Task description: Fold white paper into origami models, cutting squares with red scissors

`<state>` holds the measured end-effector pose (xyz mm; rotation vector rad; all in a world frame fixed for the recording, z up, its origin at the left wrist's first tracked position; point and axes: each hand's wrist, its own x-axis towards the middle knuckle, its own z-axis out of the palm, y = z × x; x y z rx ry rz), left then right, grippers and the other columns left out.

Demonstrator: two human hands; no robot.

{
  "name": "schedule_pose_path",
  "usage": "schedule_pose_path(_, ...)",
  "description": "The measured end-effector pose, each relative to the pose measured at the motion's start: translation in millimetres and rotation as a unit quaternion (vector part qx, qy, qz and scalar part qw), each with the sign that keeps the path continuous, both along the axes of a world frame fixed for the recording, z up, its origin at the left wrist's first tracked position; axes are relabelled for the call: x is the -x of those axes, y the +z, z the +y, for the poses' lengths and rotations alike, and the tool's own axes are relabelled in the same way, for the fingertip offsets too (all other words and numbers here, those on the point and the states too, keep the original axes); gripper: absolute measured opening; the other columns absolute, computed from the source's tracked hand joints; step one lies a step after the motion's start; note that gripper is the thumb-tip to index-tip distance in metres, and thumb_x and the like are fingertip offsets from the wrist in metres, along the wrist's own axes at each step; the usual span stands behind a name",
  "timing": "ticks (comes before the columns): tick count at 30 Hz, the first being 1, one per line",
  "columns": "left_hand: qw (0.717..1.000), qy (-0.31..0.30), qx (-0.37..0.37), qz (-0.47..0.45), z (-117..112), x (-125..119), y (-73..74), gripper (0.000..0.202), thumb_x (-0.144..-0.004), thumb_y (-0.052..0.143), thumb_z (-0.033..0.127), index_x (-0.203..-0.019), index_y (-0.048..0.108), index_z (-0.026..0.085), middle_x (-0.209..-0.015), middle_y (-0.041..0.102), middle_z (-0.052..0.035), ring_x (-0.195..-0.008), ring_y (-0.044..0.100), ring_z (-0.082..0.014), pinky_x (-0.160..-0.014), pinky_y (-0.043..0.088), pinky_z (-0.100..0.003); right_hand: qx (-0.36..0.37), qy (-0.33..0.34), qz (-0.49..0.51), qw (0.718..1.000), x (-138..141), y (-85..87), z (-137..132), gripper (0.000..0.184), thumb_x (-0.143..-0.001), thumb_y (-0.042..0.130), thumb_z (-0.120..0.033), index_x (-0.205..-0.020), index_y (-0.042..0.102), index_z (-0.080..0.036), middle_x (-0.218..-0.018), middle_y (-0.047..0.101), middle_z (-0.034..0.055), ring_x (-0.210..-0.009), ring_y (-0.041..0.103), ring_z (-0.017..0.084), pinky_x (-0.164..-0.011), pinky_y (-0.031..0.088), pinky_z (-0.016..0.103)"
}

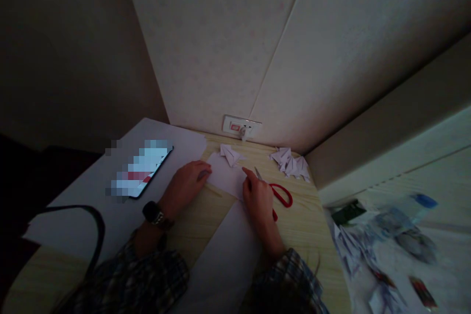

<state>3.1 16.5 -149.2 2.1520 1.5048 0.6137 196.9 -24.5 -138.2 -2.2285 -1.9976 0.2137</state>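
A small white sheet of paper (228, 176) lies on the wooden table between my hands. My left hand (188, 181), a dark watch on its wrist, closes its fingertips on the sheet's left edge. At the opposite edge, my right hand (259, 198) has its fingers curled and its index finger and thumb on the paper. A folded paper piece (230, 155) rests at the sheet's far edge. Red-handled scissors (282, 195) lie just beside my right hand and are partly hidden by it. A larger white sheet (224, 255) extends from under my right hand towards me.
Several folded paper pieces (290, 163) sit at the back right of the table. On the left, a phone (145, 171) with a lit screen lies on large white paper (184, 133). A wall socket (235, 126) holds a plug. Below right are a bottle (401, 213) and paper scraps.
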Motion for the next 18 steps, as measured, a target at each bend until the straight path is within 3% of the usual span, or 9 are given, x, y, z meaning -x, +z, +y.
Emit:
schedule_pose_path(5,1.0,0.001,-0.002,0.002,0.3,0.5,-1.2,0.024,-0.087,0.051,0.018,-0.097,0.072,0.013,-0.115,0.072,-0.0127,-0.11,0.065,-0.0261,-0.102,0.047,-0.04,0.023,0.023,-0.02,0.999,4.0,0.7,11.7,0.053,-0.092,0.041,-0.014,-0.143,0.047,-0.026,-0.085,0.078,0.0092,-0.075,0.074,0.027,-0.064,0.052,0.032)
schedule_pose_path(12,1.0,0.0,-0.007,-0.001,-0.3,0.4,-0.4,0.025,-0.087,0.049,0.021,-0.095,0.072,0.015,-0.113,0.073,-0.0121,-0.107,0.066,-0.0261,-0.1,0.048,-0.041,0.037,0.023,-0.027,0.999,4.6,-0.4,13.3,0.046,-0.092,0.041,-0.016,-0.134,0.058,-0.026,-0.094,0.078,0.0111,-0.085,0.074,0.027,-0.07,0.053,0.032)
schedule_pose_path(18,1.0,-0.001,-0.012,-0.008,-1.2,0.4,1.5,0.024,-0.086,0.049,0.021,-0.095,0.072,0.016,-0.112,0.073,-0.0114,-0.105,0.067,-0.0259,-0.099,0.049,-0.042,0.036,0.029,-0.024,0.999,6.5,0.1,17.3,0.052,-0.092,0.041,-0.015,-0.143,0.047,-0.027,-0.089,0.078,0.0102,-0.08,0.074,0.026,-0.069,0.052,0.032)
